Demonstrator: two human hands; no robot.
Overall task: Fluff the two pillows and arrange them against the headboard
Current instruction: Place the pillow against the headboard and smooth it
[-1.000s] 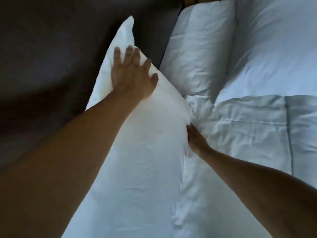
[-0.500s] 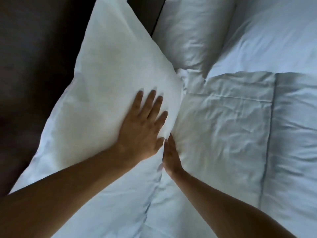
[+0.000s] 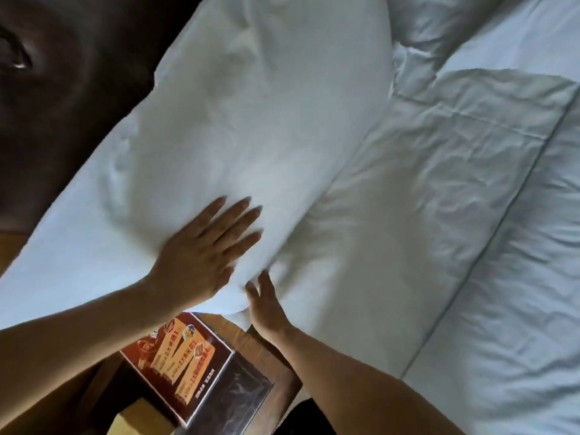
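A large white pillow (image 3: 238, 127) leans against the dark headboard (image 3: 62, 105) on the left side of the bed. My left hand (image 3: 204, 249) presses flat on its lower face with straight, spread fingers. My right hand (image 3: 265, 304) touches the pillow's lower corner from beneath, with its fingers partly hidden under the fabric. A second white pillow (image 3: 439, 20) shows at the top right, partly cut off by the frame.
A white duvet (image 3: 439, 215) covers the bed on the right. Below the pillow stands a wooden bedside table (image 3: 251, 343) with a dark red printed box (image 3: 182, 359) and a clear plastic cover beside it.
My view has tilted down, so the bedside table and box now show. My left hand slid lower on the pillow, and my right hand followed to the pillow's bottom corner.
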